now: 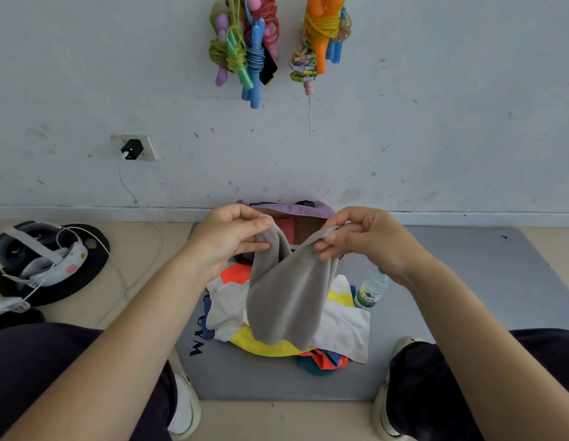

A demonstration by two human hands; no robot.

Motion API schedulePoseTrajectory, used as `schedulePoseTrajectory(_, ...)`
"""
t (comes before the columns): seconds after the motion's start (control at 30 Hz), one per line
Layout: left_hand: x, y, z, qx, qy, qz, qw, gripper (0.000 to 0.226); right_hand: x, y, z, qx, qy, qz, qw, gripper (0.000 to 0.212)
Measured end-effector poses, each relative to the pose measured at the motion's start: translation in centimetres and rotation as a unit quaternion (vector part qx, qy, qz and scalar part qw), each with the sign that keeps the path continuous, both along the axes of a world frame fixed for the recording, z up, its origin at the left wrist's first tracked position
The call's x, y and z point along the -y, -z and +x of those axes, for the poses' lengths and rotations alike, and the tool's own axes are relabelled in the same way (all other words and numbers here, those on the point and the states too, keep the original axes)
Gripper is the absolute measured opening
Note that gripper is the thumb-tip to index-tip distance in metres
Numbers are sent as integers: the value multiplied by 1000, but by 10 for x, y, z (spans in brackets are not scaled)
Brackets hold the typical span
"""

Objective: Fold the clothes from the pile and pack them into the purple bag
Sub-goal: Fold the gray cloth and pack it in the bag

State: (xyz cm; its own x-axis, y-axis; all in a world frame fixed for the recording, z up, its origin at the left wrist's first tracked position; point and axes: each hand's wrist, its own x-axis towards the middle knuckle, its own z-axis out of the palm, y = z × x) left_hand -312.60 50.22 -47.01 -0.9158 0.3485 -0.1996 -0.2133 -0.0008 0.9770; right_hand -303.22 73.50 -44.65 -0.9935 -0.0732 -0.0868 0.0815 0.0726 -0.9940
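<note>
The person's two forearms are bare, with no sleeves reaching the left hand (227,240) or the right hand (365,240), and lower down show dark trousers (38,370) (near black, perhaps deep purple) and pale cream shoes (184,405) with thick off-white soles.

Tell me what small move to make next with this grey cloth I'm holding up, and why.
Probably bring the two hands together to fold it in half. The left hand and right hand each pinch a top corner of the grey cloth, which hangs unfolded above the clothes pile; the purple bag sits open just behind.
</note>
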Motion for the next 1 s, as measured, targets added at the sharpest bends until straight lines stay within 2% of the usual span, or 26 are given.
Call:
schedulePoseTrajectory(0.13, -2, -4, 4, 3, 24, 23, 999, 3, 10, -10, 3, -43, 18, 182, 982, 15)
schedulePoseTrajectory(0.2, -5, -6, 7, 1, 29, 35, 999, 5, 13, -15, 6, -58, -18, 228, 972, 13)
schedulePoseTrajectory(0.27, -7, -9, 11, -5, 33, 39, 999, 6, 18, -20, 9, -48, -71, 215, 973, 10)
schedulePoseTrajectory(0.37, -10, -16, 17, -6, 42, 34, 999, 5, 26, -26, 15, -41, -118, 108, 986, 4)
schedulePoseTrajectory(0.47, -11, -27, 25, -3, 66, 36, 997, 4, 33, -30, 16, -77, -95, 51, 991, 9)
schedulePoseTrajectory(0.53, -12, -34, 30, -3, 89, 50, 995, 6, 35, -31, 14, -124, -29, 53, 990, 2)
schedulePoseTrajectory(0.63, -15, -43, 39, 11, 123, 94, 988, 14, 37, -32, 12, -166, 62, 83, 981, 8)
schedulePoseTrajectory(0.8, -17, -52, 48, 12, 134, 141, 981, 8, 37, -38, 15, -188, 89, 117, 971, 10)
schedulePoseTrajectory(1.0, -15, -54, 50, -25, 158, 118, 980, 13, 37, -39, 16, -199, 112, 140, 964, 14)
